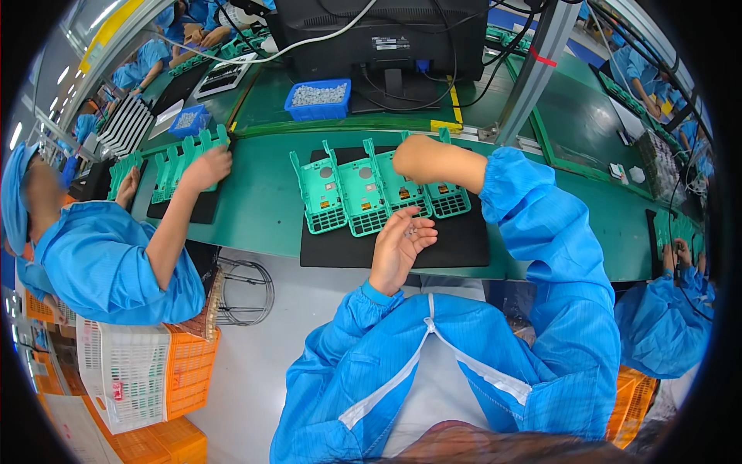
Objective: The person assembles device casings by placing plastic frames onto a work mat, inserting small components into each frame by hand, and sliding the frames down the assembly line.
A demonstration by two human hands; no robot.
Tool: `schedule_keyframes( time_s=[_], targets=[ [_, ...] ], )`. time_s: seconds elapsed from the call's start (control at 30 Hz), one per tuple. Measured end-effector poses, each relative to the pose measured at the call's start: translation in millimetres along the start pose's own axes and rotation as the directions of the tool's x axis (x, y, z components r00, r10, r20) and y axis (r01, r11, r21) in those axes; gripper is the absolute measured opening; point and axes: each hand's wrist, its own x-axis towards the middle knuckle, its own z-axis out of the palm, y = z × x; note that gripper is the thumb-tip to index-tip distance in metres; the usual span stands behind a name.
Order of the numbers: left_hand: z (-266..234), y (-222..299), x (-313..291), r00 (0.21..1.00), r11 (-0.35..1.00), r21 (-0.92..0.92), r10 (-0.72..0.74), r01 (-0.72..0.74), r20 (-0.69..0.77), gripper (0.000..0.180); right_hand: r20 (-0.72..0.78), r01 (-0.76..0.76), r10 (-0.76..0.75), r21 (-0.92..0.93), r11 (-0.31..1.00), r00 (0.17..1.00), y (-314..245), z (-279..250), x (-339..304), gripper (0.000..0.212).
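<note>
Several green plastic housings point(364, 186) stand in a row on a black mat point(325, 251), each with a grid of openings at its near end and raised arms at its far end. My left hand point(396, 249) is turned palm up at the near edge of the row, fingers partly curled round a few small pale pieces point(411, 230). Over the far part of the right-hand housings reaches my right hand point(421, 159), its back toward me. Its fingers are hidden, so whether it holds anything does not show.
Beyond the mat, a blue bin point(318, 100) of small pale parts stands beside a black monitor point(379, 46) with hanging cables. A metal post point(533, 73) rises at the far right. On my left a co-worker point(116, 255) handles similar green housings; orange and white crates point(127, 375) stand behind.
</note>
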Motion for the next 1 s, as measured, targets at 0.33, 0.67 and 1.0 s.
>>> schedule_keyframes(
  time_s=[0.33, 0.67, 1.0],
  targets=[
    [5, 1, 0, 1.0, 1.0, -0.003, -0.013, 0.013, -0.026, 0.031, -0.015, 0.011, -0.014, -0.188, 0.982, 1.0, -10, -5, 9, 0.007],
    [7, 8, -10, 1.0, 0.985, -0.175, -0.016, 0.012, -0.024, 0.046, -0.033, 0.012, -0.014, -0.068, 0.998, 0.999, -9, -3, -5, 0.012],
    [1, 14, -12, 1.0, 0.971, -0.238, 0.019, -0.018, 0.002, 0.044, -0.518, 0.341, -0.072, 0.445, 0.828, 0.853, -55, -5, -64, 0.016]
  ],
)
